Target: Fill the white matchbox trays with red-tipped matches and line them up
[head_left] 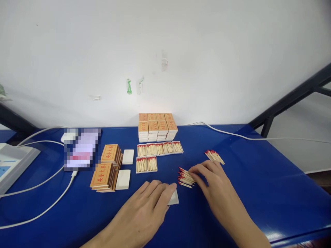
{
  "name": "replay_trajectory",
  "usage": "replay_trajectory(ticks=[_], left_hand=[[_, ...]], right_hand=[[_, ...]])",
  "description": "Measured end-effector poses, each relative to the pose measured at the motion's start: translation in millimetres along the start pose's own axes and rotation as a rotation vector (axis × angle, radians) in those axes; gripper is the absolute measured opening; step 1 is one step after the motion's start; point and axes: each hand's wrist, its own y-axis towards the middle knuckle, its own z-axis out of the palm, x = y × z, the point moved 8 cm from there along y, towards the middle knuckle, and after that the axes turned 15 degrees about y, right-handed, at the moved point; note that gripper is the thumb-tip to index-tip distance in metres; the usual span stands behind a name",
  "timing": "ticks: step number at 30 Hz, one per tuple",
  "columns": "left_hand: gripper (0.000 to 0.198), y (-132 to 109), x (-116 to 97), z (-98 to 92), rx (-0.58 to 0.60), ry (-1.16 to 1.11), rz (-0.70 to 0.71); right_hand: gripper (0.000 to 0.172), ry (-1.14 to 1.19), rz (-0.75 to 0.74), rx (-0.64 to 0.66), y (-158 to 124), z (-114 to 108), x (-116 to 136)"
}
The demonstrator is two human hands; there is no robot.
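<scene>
Lower centre, my left hand (144,210) grips a white tray (174,198) — right of that, my curled right hand (217,182) touches matches (185,178), whether pinching I can't tell.

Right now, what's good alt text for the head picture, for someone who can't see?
A right hand touches red-tipped matches while the left hand partly covers a white tray; seven match-filled trays and stacked boxes sit beyond, on a blue table.

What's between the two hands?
In the head view, a pile of red-tipped matches lies between the left hand and right hand, plus a white tray partly covered by the left.
</scene>
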Motion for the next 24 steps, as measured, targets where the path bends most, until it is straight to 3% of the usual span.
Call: replay_trajectory(ticks=[5,9,14,24], left_hand=[[0.052,-0.8,-0.3,0.6,0.003,0.002,0.001],[0.051,-1.3,-0.2,1.0,0.007,-0.003,-0.005],[0.053,-1.7,0.1,2.3,0.010,-0.015,-0.009],[0.059,-4.6,2.4,6.0,0.055,-0.059,-0.036]], right_hand=[[0.023,0.149,0.085,0.089,-5.4,4.2,0.6],[0.037,0.195,0.133,0.120,-11.0,11.1,-3.1],[0.014,0.252,0.174,0.152,-9.0,16.9,-7.7],[0.017,0.276,0.109,0.186,4.5,17.4,1.1]])
